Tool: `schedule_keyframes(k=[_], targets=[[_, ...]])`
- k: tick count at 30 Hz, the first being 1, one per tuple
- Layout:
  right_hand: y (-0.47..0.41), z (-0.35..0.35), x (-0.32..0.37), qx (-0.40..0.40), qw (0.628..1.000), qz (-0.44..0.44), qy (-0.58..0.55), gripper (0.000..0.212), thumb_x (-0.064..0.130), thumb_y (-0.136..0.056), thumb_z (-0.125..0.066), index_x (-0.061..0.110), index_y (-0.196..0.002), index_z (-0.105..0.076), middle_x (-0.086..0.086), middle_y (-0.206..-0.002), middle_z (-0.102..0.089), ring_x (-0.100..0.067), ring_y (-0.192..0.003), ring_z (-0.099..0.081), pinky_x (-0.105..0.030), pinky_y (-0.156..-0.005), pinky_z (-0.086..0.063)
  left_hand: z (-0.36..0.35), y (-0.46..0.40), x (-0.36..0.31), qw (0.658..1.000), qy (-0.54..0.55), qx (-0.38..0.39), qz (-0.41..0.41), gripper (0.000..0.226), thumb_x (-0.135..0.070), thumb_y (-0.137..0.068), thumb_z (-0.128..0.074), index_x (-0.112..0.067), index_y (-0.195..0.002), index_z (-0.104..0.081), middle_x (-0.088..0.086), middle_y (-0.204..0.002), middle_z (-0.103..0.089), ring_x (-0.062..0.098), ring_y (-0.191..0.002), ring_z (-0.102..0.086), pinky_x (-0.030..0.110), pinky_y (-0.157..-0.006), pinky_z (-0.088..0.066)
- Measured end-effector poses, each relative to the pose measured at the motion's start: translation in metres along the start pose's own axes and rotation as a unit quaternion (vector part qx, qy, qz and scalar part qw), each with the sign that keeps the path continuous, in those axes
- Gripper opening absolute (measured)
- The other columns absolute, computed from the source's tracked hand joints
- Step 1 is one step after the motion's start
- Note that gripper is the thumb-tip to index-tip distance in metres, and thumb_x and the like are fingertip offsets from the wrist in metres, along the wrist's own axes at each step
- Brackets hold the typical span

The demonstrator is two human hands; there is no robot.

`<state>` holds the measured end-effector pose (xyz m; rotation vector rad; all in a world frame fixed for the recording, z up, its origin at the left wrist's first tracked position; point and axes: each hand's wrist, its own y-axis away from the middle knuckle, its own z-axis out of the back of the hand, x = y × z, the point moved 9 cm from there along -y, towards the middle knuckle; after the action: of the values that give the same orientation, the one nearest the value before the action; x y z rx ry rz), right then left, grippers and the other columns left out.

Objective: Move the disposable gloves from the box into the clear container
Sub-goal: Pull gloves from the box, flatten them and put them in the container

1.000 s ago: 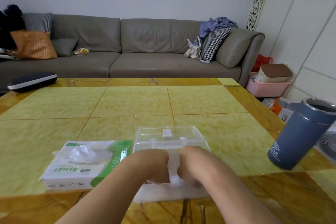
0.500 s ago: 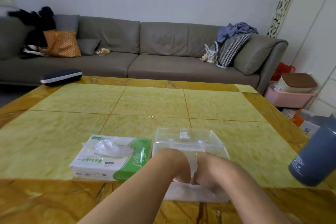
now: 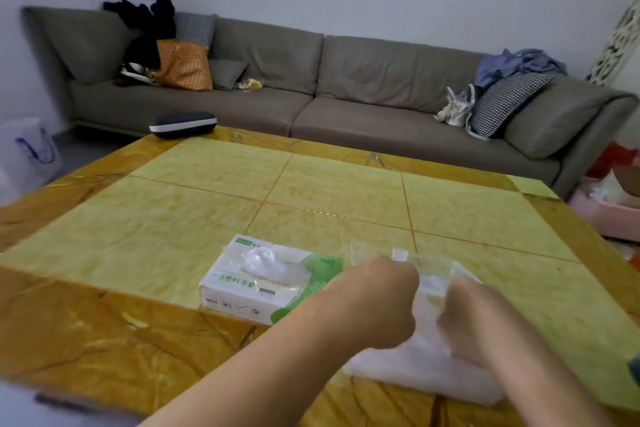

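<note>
Nearest, the left hand (image 3: 379, 302) and right hand (image 3: 465, 317), both fisted, grip the clear container (image 3: 429, 350) at the table's (image 3: 138, 253) near edge, the glove box (image 3: 266, 279), gloves (image 3: 263, 262) protruding, just left.

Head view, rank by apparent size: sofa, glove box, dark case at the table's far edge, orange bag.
1. sofa, by far the largest.
2. glove box, though its nearness to the camera inflates it.
3. orange bag and dark case look alike in extent; too close to rank.
</note>
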<state>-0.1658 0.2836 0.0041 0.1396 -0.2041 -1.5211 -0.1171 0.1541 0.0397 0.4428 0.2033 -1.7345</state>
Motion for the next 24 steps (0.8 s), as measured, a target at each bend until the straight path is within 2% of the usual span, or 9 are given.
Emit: schedule_keyframes(k=[5, 7, 9, 11, 13, 17, 19, 21, 24], targets=[[0.029, 0.037, 0.024, -0.127, 0.992, 0.009, 0.009, 0.016, 0.017, -0.086, -0.047, 0.017, -0.081, -0.062, 0.0, -0.078, -0.062, -0.028, -0.071, -0.06, -0.032, -0.057, -0.042, 0.068, 0.041, 0.079, 0.965, 0.1, -0.241, 0.02, 0.019, -0.014, -0.097, -0.056, -0.025, -0.104, -0.07, -0.011, -0.09, -0.07, 0.009, -0.082, -0.065, 0.032, -0.076, -0.057], [0.045, 0.049, 0.052, -0.189, 0.98, 0.068, 0.013, 0.021, 0.019, -0.093, -0.049, 0.024, -0.101, -0.068, 0.004, -0.095, -0.069, -0.026, -0.09, -0.066, -0.034, -0.069, -0.051, 0.075, 0.053, 0.125, 0.965, 0.072, -0.243, 0.062, 0.017, -0.019, -0.1, -0.058, -0.028, -0.111, -0.069, -0.016, -0.098, -0.067, 0.002, -0.085, -0.065, 0.02, -0.077, -0.057], [0.068, 0.051, 0.091, -0.233, 0.954, 0.188, -0.029, 0.036, 0.016, -0.094, -0.052, 0.027, -0.125, -0.067, 0.009, -0.113, -0.07, -0.017, -0.105, -0.063, -0.029, -0.09, -0.054, 0.064, 0.056, 0.159, 0.978, 0.011, -0.181, 0.103, 0.019, -0.033, -0.1, -0.062, -0.033, -0.119, -0.066, -0.02, -0.11, -0.063, -0.001, -0.097, -0.06, 0.016, -0.084, -0.048], [0.083, 0.029, 0.131, -0.187, 0.932, 0.309, -0.03, 0.047, 0.016, -0.094, -0.05, 0.025, -0.139, -0.061, 0.012, -0.13, -0.064, -0.012, -0.121, -0.055, -0.027, -0.108, -0.044, 0.052, 0.056, 0.177, 0.982, 0.0, -0.146, 0.118, 0.02, -0.043, -0.097, -0.066, -0.037, -0.115, -0.069, -0.021, -0.113, -0.062, -0.001, -0.101, -0.058, 0.017, -0.087, -0.046], [0.091, 0.003, 0.161, -0.118, 0.92, 0.373, -0.005, 0.053, 0.022, -0.093, -0.049, 0.028, -0.146, -0.053, 0.013, -0.141, -0.054, -0.014, -0.131, -0.045, -0.029, -0.115, -0.036, 0.052, 0.054, 0.181, 0.979, 0.01, -0.164, 0.119, 0.011, -0.041, -0.095, -0.068, -0.036, -0.102, -0.075, -0.019, -0.105, -0.065, 0.001, -0.096, -0.062, 0.02, -0.083, -0.05], [0.095, -0.025, 0.185, -0.073, 0.911, 0.404, 0.043, 0.06, 0.029, -0.057, -0.075, 0.032, -0.116, -0.071, 0.011, -0.112, -0.068, -0.015, -0.103, -0.065, -0.026, -0.092, -0.053, 0.058, 0.049, 0.183, 0.965, 0.045, -0.221, 0.132, 0.01, -0.036, -0.095, -0.067, -0.035, -0.087, -0.073, -0.02, -0.09, -0.068, 0.0, -0.082, -0.063, 0.028, -0.075, -0.058], [0.09, -0.025, 0.183, -0.093, 0.915, 0.39, 0.055, 0.062, 0.03, -0.049, -0.075, 0.033, -0.112, -0.074, 0.012, -0.106, -0.069, -0.014, -0.095, -0.068, -0.024, -0.085, -0.055, 0.062, 0.05, 0.188, 0.948, 0.109, -0.266, 0.133, 0.011, -0.034, -0.095, -0.067, -0.033, -0.086, -0.074, -0.021, -0.084, -0.069, -0.001, -0.078, -0.065, 0.029, -0.073, -0.058], [0.091, -0.025, 0.184, -0.068, 0.914, 0.397, 0.05, 0.066, 0.025, -0.062, -0.072, 0.032, -0.128, -0.069, 0.01, -0.12, -0.066, -0.019, -0.11, -0.064, -0.028, -0.096, -0.051, 0.067, 0.052, 0.187, 0.934, 0.148, -0.298, 0.129, 0.011, -0.032, -0.095, -0.068, -0.033, -0.087, -0.075, -0.02, -0.081, -0.07, -0.001, -0.078, -0.065, 0.026, -0.072, -0.056], [0.092, -0.02, 0.186, -0.057, 0.911, 0.406, 0.039, 0.064, 0.016, -0.092, -0.058, 0.032, -0.152, -0.044, 0.01, -0.147, -0.042, -0.021, -0.135, -0.038, -0.031, -0.114, -0.034, 0.072, 0.054, 0.183, 0.92, 0.188, -0.325, 0.111, 0.012, -0.03, -0.097, -0.067, -0.033, -0.087, -0.073, -0.019, -0.082, -0.07, -0.005, -0.081, -0.063, 0.02, -0.074, -0.052]])
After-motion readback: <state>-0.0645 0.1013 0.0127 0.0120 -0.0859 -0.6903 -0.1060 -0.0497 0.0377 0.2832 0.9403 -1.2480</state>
